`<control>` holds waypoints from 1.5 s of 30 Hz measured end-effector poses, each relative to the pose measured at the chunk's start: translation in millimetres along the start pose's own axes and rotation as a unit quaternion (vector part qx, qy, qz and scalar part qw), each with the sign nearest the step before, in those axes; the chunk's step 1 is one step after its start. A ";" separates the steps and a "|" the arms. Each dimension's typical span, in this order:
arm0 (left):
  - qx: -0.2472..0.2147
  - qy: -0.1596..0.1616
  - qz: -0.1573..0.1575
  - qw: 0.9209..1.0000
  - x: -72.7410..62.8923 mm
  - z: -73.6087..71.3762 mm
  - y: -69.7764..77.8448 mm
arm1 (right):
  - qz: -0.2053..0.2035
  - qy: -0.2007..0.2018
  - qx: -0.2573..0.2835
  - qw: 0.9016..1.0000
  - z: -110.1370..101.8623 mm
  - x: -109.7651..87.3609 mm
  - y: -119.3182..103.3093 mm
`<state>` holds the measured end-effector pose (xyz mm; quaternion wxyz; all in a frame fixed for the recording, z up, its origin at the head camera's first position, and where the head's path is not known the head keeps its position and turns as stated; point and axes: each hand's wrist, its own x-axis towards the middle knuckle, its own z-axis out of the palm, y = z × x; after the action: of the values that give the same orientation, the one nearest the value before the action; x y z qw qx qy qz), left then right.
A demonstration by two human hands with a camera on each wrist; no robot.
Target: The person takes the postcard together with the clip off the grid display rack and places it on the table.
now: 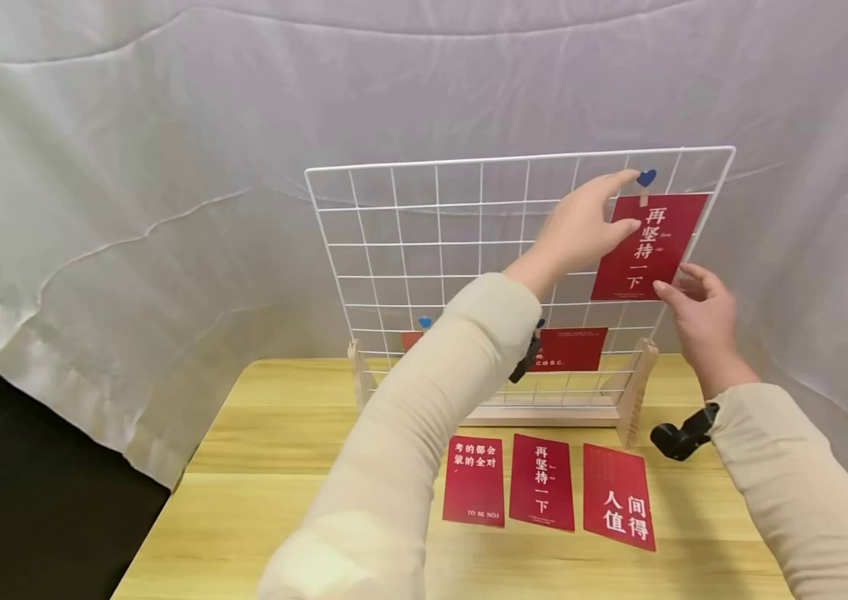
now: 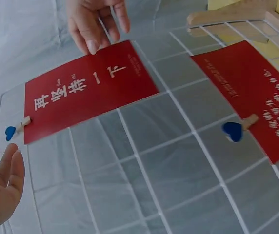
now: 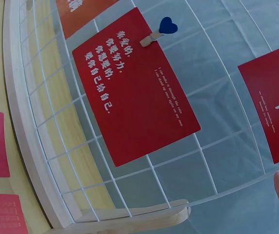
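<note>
A red card [image 1: 649, 250] with white characters hangs upright at the upper right of the white wire grid [image 1: 461, 217]. A wooden clip with a blue heart [image 1: 646, 177] is at its top edge. My left hand [image 1: 581, 221] is beside the clip, thumb and fingers spread; in the left wrist view a gap separates its fingers from the clip. My right hand [image 1: 704, 321] is at the card's lower right edge. Its thumb tip overlaps the card there, while the other fingers lie loosely bent beyond the edge.
Another red card [image 3: 134, 87] and an orange card [image 3: 83, 14] are lower on the grid, the red one under a blue-heart clip [image 3: 168, 26]. A wooden base [image 1: 544, 416] supports the grid on the wood-grain table [image 1: 243, 483]. Three red cards [image 1: 541, 483] lie in front.
</note>
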<state>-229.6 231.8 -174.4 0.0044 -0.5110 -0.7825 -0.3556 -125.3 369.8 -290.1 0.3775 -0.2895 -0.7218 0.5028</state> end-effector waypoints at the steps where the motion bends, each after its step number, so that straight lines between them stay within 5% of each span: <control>1: 0.001 -0.001 0.002 1.000 2.5 0.0 2.5 | 0.002 -0.001 0.005 1.000 -0.3 0.6 -0.4; 12: 0.070 -0.025 -0.024 0.997 18.1 4.7 19.3 | 0.014 -0.018 0.183 0.983 -9.6 22.3 16.2; 19: 0.107 -0.043 -0.053 0.992 24.9 8.4 27.6 | 0.022 -0.005 0.158 0.987 -12.2 16.9 9.1; 30: 0.210 -0.058 -0.074 0.973 31.7 11.8 35.6 | -0.006 -0.018 0.306 0.952 -12.0 5.6 -2.2; 37: 0.225 -0.060 -0.082 0.969 32.8 13.3 34.2 | -0.006 -0.010 0.259 0.966 -13.8 3.7 -2.2; 45: 0.207 -0.028 -0.056 0.976 32.9 10.1 29.9 | -0.007 -0.016 0.263 0.965 -15.3 1.4 -4.0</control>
<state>-217.8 270.4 -153.2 0.0682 -0.4640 -0.8665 -0.1712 -113.4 377.4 -282.8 0.4322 -0.1670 -0.5719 0.6770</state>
